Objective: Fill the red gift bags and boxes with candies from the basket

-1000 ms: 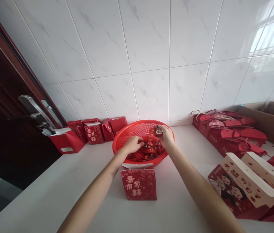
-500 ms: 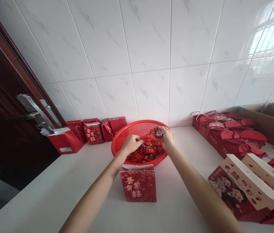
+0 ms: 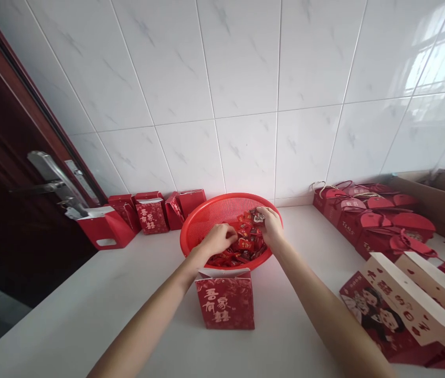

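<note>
A round red plastic mesh basket (image 3: pixel 222 210) sits on the white counter, holding a heap of small red-wrapped sweets (image 3: pixel 242 252). My right hand (image 3: pixel 270 226) is over the basket's far side, pinching a small dark-and-white wrapped sweet (image 3: pixel 259 216) in its fingertips. My left hand (image 3: pixel 219 239) hangs just above the heap with its fingers bunched, and they hide whatever lies under them. Close to the basket's near rim stands an open red paper gift bag (image 3: pixel 225 302) printed with white characters.
Several red gift bags (image 3: pixel 149 214) line the wall, with a red box (image 3: pixel 106 228) by the dark door's metal handle (image 3: pixel 55 181). Rows of red gift boxes (image 3: pixel 375 220) stand on the right. A printed carton (image 3: pixel 380 315) lies at lower right, and a cardboard box (image 3: pixel 431 202) stands behind.
My left hand has moved a little to the right, further over the sweets. My right hand still pinches the wrapped sweet. The whole view has shifted slightly.
</note>
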### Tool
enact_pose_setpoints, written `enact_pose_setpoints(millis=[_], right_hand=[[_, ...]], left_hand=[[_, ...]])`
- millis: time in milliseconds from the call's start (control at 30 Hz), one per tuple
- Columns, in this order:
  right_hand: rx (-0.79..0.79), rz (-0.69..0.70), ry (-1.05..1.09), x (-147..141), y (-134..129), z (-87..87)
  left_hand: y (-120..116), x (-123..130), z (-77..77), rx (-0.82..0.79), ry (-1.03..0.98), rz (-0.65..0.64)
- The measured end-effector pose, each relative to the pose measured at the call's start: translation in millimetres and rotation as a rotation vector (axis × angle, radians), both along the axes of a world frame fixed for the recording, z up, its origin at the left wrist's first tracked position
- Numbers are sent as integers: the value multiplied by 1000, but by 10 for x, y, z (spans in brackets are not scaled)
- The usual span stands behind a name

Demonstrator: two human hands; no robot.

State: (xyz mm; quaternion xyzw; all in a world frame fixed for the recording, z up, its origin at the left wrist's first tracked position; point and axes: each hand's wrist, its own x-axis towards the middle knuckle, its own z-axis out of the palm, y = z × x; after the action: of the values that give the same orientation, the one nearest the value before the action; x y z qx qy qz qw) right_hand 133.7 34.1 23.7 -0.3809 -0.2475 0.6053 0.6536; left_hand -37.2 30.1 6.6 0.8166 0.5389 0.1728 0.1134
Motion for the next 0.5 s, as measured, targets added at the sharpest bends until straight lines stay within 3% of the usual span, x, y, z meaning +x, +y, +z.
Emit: enact_pose_setpoints(millis=[67,133,267,500], right_hand=[[-2,0,-2,-2,-10,3],[-5,1,-5,-2,-19,4],[-2,7,-7,2,-33,0],[3,12,-7,-6,-55,16]], left_hand=[[-1,19,-37,5,67,-131],[-9,34,-60,-1,152,-156],[-23,53,-60,-48,244,-57],[55,29,-22,10,141,41]])
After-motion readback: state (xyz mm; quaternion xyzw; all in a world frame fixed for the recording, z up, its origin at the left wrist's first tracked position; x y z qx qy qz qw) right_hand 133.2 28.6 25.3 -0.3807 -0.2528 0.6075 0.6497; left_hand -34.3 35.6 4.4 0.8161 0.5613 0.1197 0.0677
